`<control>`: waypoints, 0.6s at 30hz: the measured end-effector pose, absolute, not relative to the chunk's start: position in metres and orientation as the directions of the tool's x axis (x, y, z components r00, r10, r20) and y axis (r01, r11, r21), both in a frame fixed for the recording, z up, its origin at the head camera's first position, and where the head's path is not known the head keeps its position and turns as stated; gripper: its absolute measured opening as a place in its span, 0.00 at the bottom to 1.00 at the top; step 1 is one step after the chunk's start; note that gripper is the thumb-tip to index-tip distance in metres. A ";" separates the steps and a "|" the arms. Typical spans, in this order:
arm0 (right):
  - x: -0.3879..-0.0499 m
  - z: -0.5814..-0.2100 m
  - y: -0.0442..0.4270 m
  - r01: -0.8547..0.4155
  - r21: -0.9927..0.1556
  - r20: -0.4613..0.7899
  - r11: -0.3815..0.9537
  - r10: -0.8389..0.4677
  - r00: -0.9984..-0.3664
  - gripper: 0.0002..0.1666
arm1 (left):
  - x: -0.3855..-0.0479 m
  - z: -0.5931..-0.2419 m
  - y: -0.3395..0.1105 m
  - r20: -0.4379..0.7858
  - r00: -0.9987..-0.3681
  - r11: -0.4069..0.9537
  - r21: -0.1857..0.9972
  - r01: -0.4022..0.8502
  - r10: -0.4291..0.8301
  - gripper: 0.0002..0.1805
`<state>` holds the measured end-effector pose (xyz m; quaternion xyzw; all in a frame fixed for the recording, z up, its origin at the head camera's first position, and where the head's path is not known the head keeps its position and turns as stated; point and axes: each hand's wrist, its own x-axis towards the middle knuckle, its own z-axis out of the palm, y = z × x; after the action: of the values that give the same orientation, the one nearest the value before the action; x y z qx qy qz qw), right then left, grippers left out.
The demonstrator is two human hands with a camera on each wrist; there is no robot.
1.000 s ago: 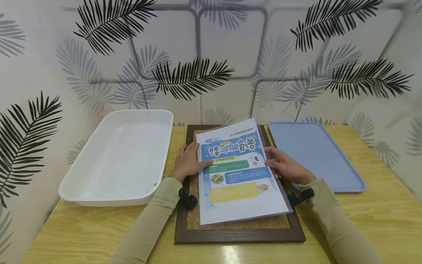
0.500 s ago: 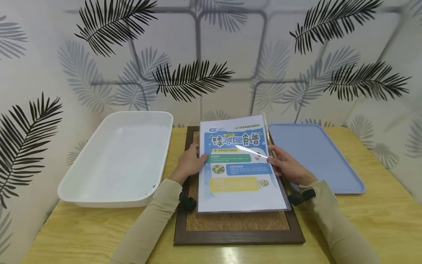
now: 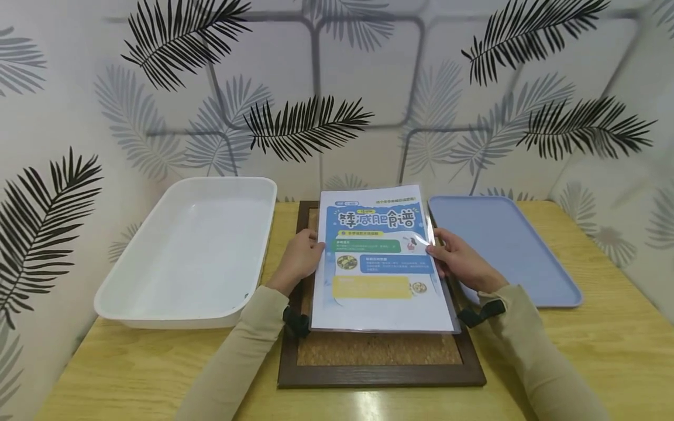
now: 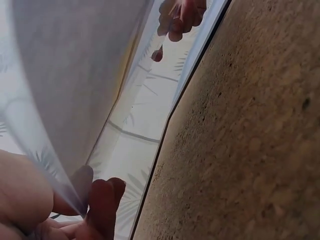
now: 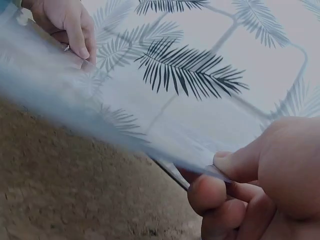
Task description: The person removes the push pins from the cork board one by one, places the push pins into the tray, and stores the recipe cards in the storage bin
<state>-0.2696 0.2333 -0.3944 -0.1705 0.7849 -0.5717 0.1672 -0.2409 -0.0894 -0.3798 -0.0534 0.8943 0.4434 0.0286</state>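
A printed poster in a clear plastic sleeve (image 3: pixel 376 316), with blue, green and yellow panels, is held above a cork board (image 3: pixel 379 351) with a dark brown frame. My left hand (image 3: pixel 299 260) pinches the poster's left edge between thumb and fingers. On the opposite edge, my right hand (image 3: pixel 463 260) pinches it the same way, thumb on top and fingers curled below, as the right wrist view shows. In the left wrist view a gap separates the sleeve (image 4: pixel 75 75) from the cork surface (image 4: pixel 250 130). Most of the board's upper part is hidden by the poster.
To the left stands a deep white plastic tub (image 3: pixel 189 251). A flat blue tray (image 3: pixel 500 245) lies on the right, close to my right hand. All rest on a wooden table (image 3: pixel 137 368), against a wall (image 3: pixel 368 70) with leaf patterns.
The poster has turned from a slant to nearly straight over the board, its lower edge moving away from me. My left thumb has drawn back from its face to its edge.
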 end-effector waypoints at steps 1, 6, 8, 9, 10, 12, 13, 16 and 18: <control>-0.269 -0.393 0.233 -0.077 -0.952 -0.070 0.296 -0.455 -0.888 0.24 | -0.240 -0.379 -0.089 -0.108 -0.992 0.600 0.789 -0.127 -0.068 0.21; -0.266 -0.388 0.228 -0.097 -0.938 -0.066 0.332 -0.446 -0.893 0.24 | -0.236 -0.373 -0.091 -0.144 -0.988 0.599 0.786 -0.152 -0.061 0.23; -0.265 -0.387 0.227 -0.098 -0.934 -0.068 0.342 -0.442 -0.895 0.24 | -0.235 -0.369 -0.092 -0.147 -0.987 0.592 0.792 -0.153 -0.058 0.23; -0.265 -0.386 0.226 -0.096 -0.934 -0.070 0.344 -0.441 -0.895 0.24 | -0.235 -0.367 -0.093 -0.145 -0.988 0.591 0.793 -0.149 -0.055 0.23; -0.265 -0.386 0.226 -0.094 -0.934 -0.072 0.343 -0.440 -0.895 0.24 | -0.235 -0.366 -0.095 -0.142 -0.988 0.595 0.790 -0.146 -0.054 0.23; -0.265 -0.384 0.225 -0.094 -0.930 -0.074 0.355 -0.431 -0.899 0.25 | -0.234 -0.363 -0.098 -0.126 -0.991 0.612 0.780 -0.131 -0.052 0.22; -0.265 -0.383 0.224 -0.095 -0.928 -0.073 0.360 -0.425 -0.902 0.25 | -0.234 -0.362 -0.099 -0.120 -0.991 0.623 0.772 -0.126 -0.052 0.22; -0.267 -0.382 0.220 -0.108 -0.922 -0.064 0.371 -0.423 -0.904 0.25 | -0.235 -0.360 -0.105 -0.098 -0.993 0.655 0.747 -0.114 -0.061 0.20; -0.268 -0.380 0.217 -0.116 -0.919 -0.058 0.377 -0.420 -0.906 0.24 | -0.236 -0.358 -0.108 -0.095 -0.993 0.656 0.746 -0.114 -0.065 0.20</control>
<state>-0.2684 0.2170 -0.3802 -0.1638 0.8173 -0.5338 0.1425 -0.2356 -0.1084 -0.3582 -0.0492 0.9096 0.4115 0.0298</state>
